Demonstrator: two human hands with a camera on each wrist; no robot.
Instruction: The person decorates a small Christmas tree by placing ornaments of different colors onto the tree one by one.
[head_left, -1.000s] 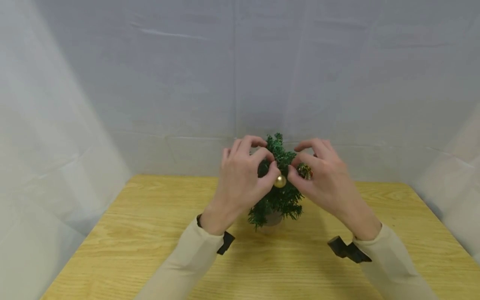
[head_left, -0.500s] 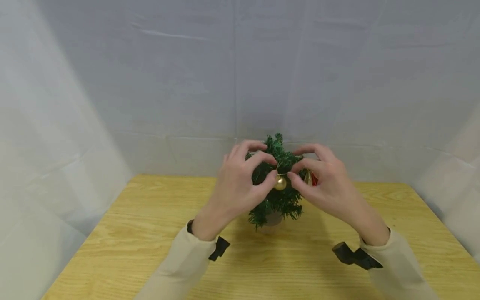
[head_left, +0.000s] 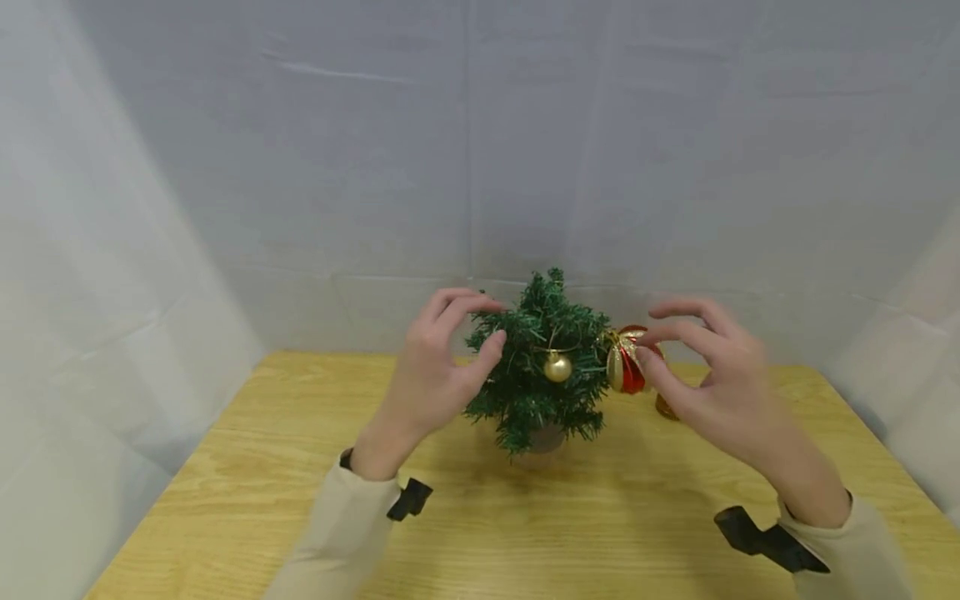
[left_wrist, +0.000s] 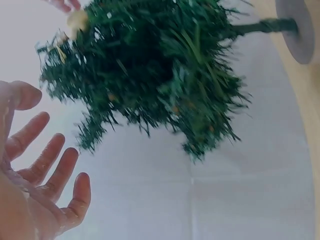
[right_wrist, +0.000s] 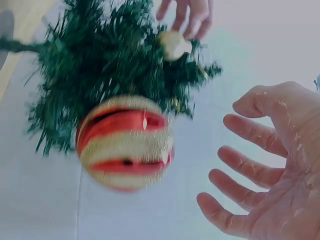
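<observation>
So there's a pale sheet [head_left: 360, 167] filling the whole background, and in front of it a wood-grain table [head_left: 262, 433]. A little green Christmas tree [head_left: 521, 387] stands upright near the middle, on a grey base [head_left: 546, 438]. Both hands are empty with fingers loosely bent and thumbs apart: the left hand [head_left: 431, 375] is just beside the branches on its side, the right hand [head_left: 720, 392] next to a big red-and-gold striped ornament [head_left: 628, 367] at the tree's right edge, kinda blurry in the right wrist view. A small plain gold ball [head_left: 557, 367] hangs on the front, and some amber thing [head_left: 665, 407] is mostly hidden behind the right hand.
</observation>
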